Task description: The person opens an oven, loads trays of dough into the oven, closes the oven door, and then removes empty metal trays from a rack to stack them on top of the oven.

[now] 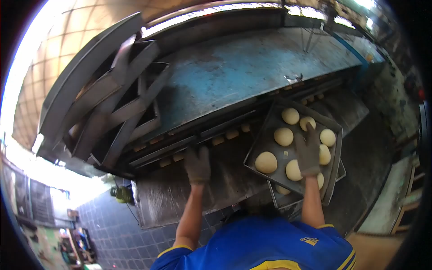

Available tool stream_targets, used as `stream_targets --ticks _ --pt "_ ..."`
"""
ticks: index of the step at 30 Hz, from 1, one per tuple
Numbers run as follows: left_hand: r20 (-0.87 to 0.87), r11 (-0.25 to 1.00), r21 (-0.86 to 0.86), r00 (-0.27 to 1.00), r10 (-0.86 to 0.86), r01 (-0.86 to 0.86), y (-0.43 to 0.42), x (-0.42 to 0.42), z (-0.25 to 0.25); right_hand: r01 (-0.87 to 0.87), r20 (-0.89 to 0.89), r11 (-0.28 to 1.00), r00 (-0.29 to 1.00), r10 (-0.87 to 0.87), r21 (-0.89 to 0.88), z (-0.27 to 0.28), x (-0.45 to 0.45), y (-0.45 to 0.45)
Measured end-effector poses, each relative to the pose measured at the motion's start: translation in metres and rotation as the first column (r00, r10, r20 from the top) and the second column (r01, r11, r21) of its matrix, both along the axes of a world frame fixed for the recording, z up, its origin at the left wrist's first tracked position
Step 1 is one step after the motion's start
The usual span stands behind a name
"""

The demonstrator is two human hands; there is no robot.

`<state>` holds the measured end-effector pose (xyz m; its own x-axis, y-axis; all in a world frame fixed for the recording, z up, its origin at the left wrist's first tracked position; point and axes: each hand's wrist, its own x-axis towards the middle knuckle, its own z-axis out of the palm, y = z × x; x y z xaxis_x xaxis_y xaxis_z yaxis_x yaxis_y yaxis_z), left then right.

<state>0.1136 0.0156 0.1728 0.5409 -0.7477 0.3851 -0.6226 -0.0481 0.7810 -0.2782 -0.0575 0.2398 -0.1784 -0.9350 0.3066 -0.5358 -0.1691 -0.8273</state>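
Note:
My right hand (308,152), in a grey-brown glove, is over a dark metal baking tray (279,174) with its fingers stretched out among several round, pale golden buns (266,162). Whether its fingertips touch a bun, I cannot tell. Beneath this tray shows a second tray (275,198) with a bun partly hidden in it. My left hand (198,165), gloved alike, reaches to the long low opening of an oven-like metal unit (216,127), fingers extended and apart. A row of buns (231,134) shows along that opening, near the left hand.
A blue, worn metal top (234,72) covers the unit. Empty-looking dark metal trays or tins (117,94) are stacked at a slant on its left end. A metal ledge (175,198) runs along the front, above a tiled floor (108,234). Wooden racks (407,198) stand at right.

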Motion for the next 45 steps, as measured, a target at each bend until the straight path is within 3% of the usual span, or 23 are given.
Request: stream_targets --ticks 1,2,3,5,7,8,10,11,13,14,17,19,24,28,30,31,33,34,36,38,41,43,45 --pt "-0.061 0.987 0.012 0.985 -0.159 0.16 0.006 -0.015 -0.009 0.176 -0.221 0.982 0.962 -0.159 0.06 0.017 -0.017 0.041" --pt "-0.074 0.98 0.032 0.978 -0.196 0.199 0.004 -0.026 -0.021 0.316 -0.432 0.944 0.867 -0.247 0.093 0.022 -0.035 0.072" --pt "-0.182 0.946 0.146 0.948 -0.263 0.29 -0.001 -0.038 -0.039 0.358 -0.45 0.927 0.85 -0.275 0.11 0.013 -0.053 0.098" --pt "-0.311 0.865 0.262 0.886 -0.344 0.428 -0.011 -0.064 -0.059 0.573 -0.785 0.814 0.547 -0.29 0.099 -0.011 -0.093 0.155" --pt "-0.581 0.672 0.264 0.67 -0.461 0.692 -0.034 -0.077 -0.065 0.64 -0.798 0.754 0.528 -0.292 0.148 -0.039 -0.121 0.192" --pt "-0.592 0.647 0.269 0.652 -0.473 0.713 -0.042 -0.082 -0.07 0.612 -0.526 0.682 0.763 -0.375 0.402 -0.038 -0.124 0.199" --pt "-0.645 0.47 0.485 0.665 -0.376 0.737 -0.058 -0.089 -0.083 0.43 -0.01 0.695 0.854 -0.52 0.576 -0.047 -0.141 0.205" --pt "-0.647 0.455 0.488 0.659 -0.384 0.745 -0.06 -0.089 -0.087 0.441 -0.013 0.685 0.845 -0.534 0.58 -0.064 -0.155 0.208" --pt "-0.721 0.493 0.351 0.566 -0.399 0.796 -0.059 -0.092 -0.089 0.289 0.231 0.747 0.83 -0.507 0.599 -0.083 -0.175 0.209" --pt "-0.721 0.49 0.35 0.564 -0.404 0.799 -0.054 -0.098 -0.088 0.321 0.225 0.737 0.814 -0.536 0.595 -0.084 -0.181 0.211" --pt "-0.793 0.546 0.189 0.454 -0.405 0.816 -0.016 -0.133 -0.021 0.374 0.313 0.824 0.794 -0.521 0.425 -0.057 -0.192 0.211" --pt "-0.83 0.595 0.102 0.398 -0.391 0.797 0.014 -0.155 0.005 0.378 0.196 0.785 0.83 -0.522 0.49 -0.057 -0.235 0.209" --pt "-0.803 0.711 0.141 0.5 -0.325 0.689 0.044 -0.23 0.027 0.241 0.313 0.886 0.872 -0.377 0.397 -0.032 -0.31 0.148" --pt "-0.745 0.826 0.141 0.608 -0.275 0.546 -0.005 -0.293 0.014 0.086 0.276 0.941 0.944 -0.182 0.327 -0.033 -0.362 -0.006" --pt "-0.59 0.843 0.266 0.77 -0.242 0.468 -0.043 -0.318 0.023 -0.092 0.403 0.948 0.914 -0.04 0.303 -0.039 -0.376 -0.088" --pt "-0.587 0.858 0.272 0.782 -0.212 0.436 -0.061 -0.327 0.017 -0.157 0.418 0.942 0.908 0.02 0.297 -0.053 -0.387 -0.132" --pt "-0.761 0.94 0.082 0.629 -0.156 0.333 -0.102 -0.34 -0.014 -0.242 0.438 0.935 0.892 0.11 0.258 -0.072 -0.391 -0.216" --pt "-0.757 0.946 0.08 0.636 -0.147 0.313 -0.124 -0.34 -0.029 -0.266 0.443 0.935 0.886 0.141 0.234 -0.072 -0.385 -0.249" --pt "-0.694 0.949 -0.12 0.659 -0.29 0.291 -0.163 -0.334 -0.049 -0.298 0.444 0.909 0.884 0.146 0.292 -0.061 -0.367 -0.295" --pt "-0.701 0.974 -0.079 0.683 -0.205 0.212 -0.189 -0.327 -0.042 -0.331 0.443 0.879 0.882 0.16 0.343 -0.058 -0.356 -0.342" --pt "-0.661 0.993 -0.032 0.743 -0.103 0.109 -0.199 -0.324 -0.015 -0.279 0.122 0.924 0.959 0.255 0.263 -0.116 -0.354 -0.429" --pt "-0.415 0.994 0.067 0.904 0.103 -0.083 -0.18 -0.335 0.013 -0.34 -0.169 0.932 0.919 0.357 0.125 -0.153 -0.343 -0.483" --pt "-0.397 0.989 0.051 0.906 0.146 -0.137 -0.139 -0.355 0.035 -0.385 -0.431 0.923 0.833 0.348 0.001 -0.166 -0.323 -0.519"
